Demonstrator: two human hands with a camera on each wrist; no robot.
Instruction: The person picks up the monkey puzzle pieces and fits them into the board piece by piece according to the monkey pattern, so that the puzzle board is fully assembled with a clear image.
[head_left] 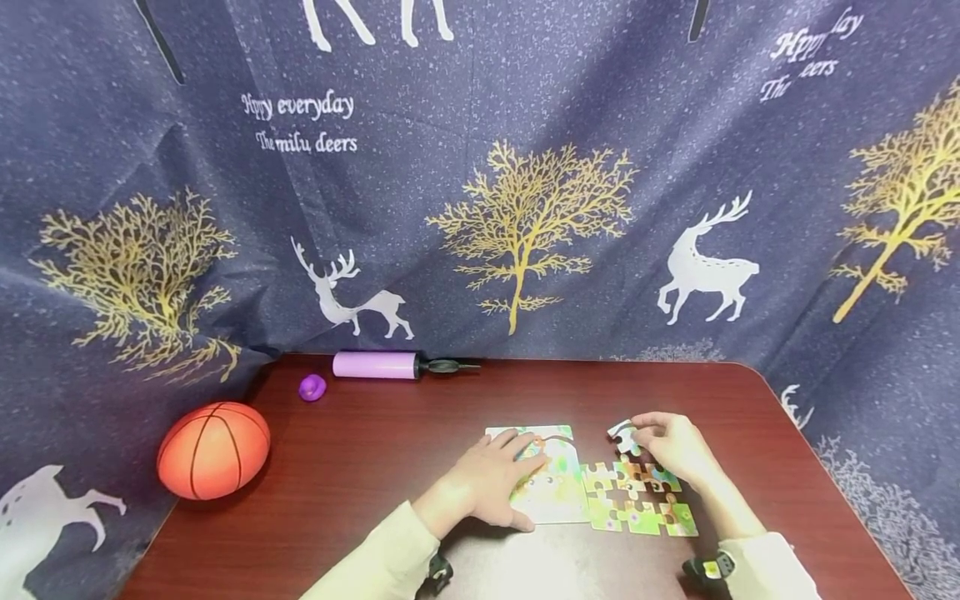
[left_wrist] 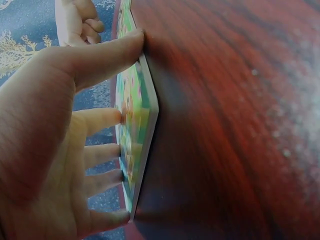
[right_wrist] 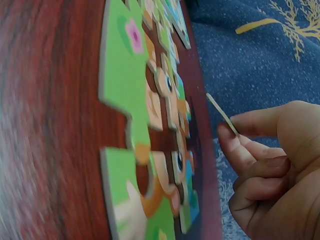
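My left hand (head_left: 491, 477) lies with spread fingers on a square picture card (head_left: 558, 500), its thumb at the card's near edge; the left wrist view shows the fingertips touching the card (left_wrist: 142, 135). Just right of the card, joined jigsaw pieces (head_left: 645, 521) with a green, flowered picture lie flat, with gaps between some of them. Above their far edge my right hand (head_left: 678, 450) pinches one loose piece (head_left: 624, 437) between thumb and fingers. Seen edge-on in the right wrist view, that piece (right_wrist: 222, 114) is held clear of the pieces on the table.
An orange basketball (head_left: 213, 451) sits at the table's left edge. Toward the back left are a small purple object (head_left: 312, 387) and a purple pump (head_left: 377, 365) with a black nozzle. A dark cloth printed with deer and trees (head_left: 480, 208) hangs behind the table (head_left: 420, 417).
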